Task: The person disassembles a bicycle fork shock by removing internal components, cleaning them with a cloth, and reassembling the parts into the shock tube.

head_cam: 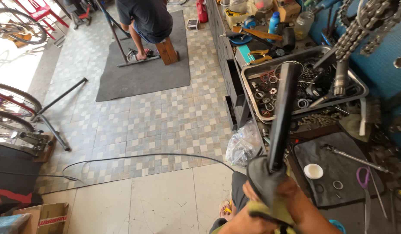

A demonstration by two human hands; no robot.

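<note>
- Black metal tube (283,117), long and matte, rises from the bottom centre and ends over a grey metal parts tray (252,69).
- Both hands grip its base through a dark grey rag (263,180): left hand (243,219), right hand (298,203).
- Brown cardboard box (46,216) with a white-and-red label sits bottom left.
- Blue plastic bottle (274,22) stands on the cluttered bench.

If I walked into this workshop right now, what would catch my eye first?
Probably the long black tube rising up the middle, held at its lower end through a grey rag by both hands at the bottom edge. Behind it, a metal tray of rings and bearings sits on the cluttered bench, with a bicycle chain hanging top right.
</note>
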